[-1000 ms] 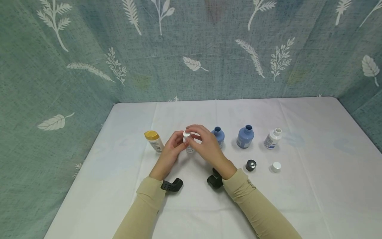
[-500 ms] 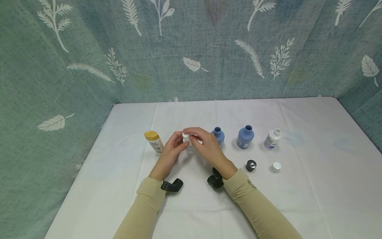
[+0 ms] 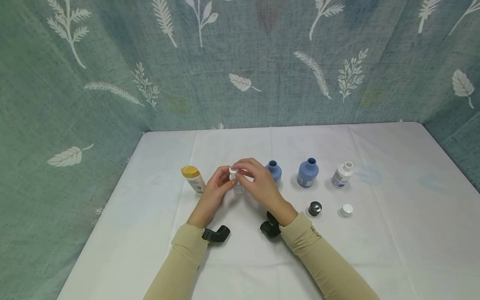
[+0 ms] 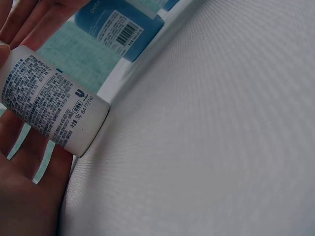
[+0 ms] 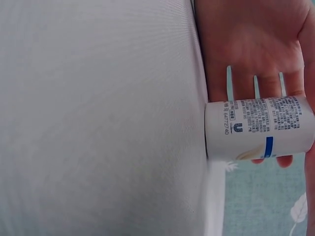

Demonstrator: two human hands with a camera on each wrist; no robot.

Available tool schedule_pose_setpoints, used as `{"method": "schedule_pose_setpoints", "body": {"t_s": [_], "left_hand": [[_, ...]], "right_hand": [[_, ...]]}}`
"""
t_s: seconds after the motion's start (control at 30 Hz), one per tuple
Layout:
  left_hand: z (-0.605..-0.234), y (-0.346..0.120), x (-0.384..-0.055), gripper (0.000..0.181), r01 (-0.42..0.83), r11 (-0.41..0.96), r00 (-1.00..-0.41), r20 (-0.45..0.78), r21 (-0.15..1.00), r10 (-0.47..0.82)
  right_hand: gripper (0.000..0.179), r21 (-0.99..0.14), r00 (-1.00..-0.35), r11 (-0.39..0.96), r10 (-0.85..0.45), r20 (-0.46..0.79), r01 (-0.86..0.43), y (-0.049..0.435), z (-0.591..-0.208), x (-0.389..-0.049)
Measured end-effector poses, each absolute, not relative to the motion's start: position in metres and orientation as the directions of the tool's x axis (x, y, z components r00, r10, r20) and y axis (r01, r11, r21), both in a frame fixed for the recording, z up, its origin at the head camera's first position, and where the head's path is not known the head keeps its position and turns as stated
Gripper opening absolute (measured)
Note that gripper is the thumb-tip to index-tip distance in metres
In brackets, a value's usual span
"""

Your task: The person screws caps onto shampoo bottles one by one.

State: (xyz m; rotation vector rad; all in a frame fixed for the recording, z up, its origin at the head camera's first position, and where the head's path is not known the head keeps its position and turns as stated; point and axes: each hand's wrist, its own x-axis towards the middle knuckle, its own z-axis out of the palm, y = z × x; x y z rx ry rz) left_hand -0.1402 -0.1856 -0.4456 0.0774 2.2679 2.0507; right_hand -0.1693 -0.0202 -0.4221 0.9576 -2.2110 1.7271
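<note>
A small white bottle (image 3: 238, 189) with a printed label stands upright on the white cloth between both hands. My left hand (image 3: 212, 192) holds its body, fingers behind it and thumb at the front. At the top, the thumb and fingers of my right hand (image 3: 261, 183) pinch a white cap (image 3: 233, 171) at the bottle's mouth. The left wrist view shows the bottle's label (image 4: 44, 96) close up, its base on the cloth. In the right wrist view the bottle (image 5: 261, 128) has the left palm and fingers behind it; its top is hidden.
Left stands a white bottle with a yellow cap (image 3: 193, 179). To the right are two uncapped blue bottles, one partly behind the right hand (image 3: 275, 171), the other farther along (image 3: 308, 172), and an uncapped white bottle (image 3: 342, 175). A black cap (image 3: 315, 208) and white cap (image 3: 346, 210) lie nearer.
The right fingers have shifted slightly round the cap, dipping and then lifting a little. The left hand and the bottle stay in place.
</note>
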Motion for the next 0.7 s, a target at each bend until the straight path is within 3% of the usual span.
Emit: {"method": "schedule_pose_setpoints", "body": {"t_s": [0.33,0.7], "left_hand": [[-0.426,-0.18,-0.131,0.035,-0.023,0.074,-0.993,-0.031,0.997,0.11],[-0.446,-0.185,-0.14,0.039,-0.002,0.077,-0.994,-0.01,0.997,0.106]], "right_hand": [[0.015,-0.791,-0.782,0.153,-0.346,0.519,-0.592,-0.022,-0.421,-0.167],[0.016,-0.787,-0.786,0.178,-0.346,0.512,-0.591,-0.022,-0.421,-0.169]]}}
